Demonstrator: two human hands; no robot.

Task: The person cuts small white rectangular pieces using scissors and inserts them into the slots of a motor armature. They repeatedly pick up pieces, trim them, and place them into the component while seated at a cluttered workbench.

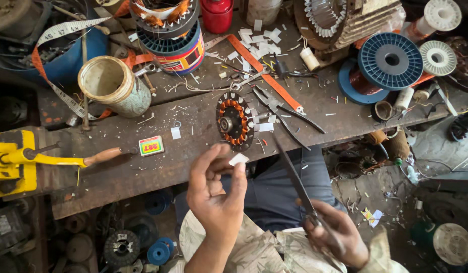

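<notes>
- Cluttered wooden table point(143, 174) carried a copper-wound stator point(233, 121) with several paper slips already set.
- Left hand point(216, 194) fingers pinched a small white paper slip point(238, 159), near the stator.
- Right hand point(335, 232) gripped closed scissors point(294, 177).

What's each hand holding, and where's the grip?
Left hand pinches a small white paper slip by its lower edge, between thumb and fingertips. Right hand holds long scissors by the handle end, blades pointing up toward the bench.
</notes>
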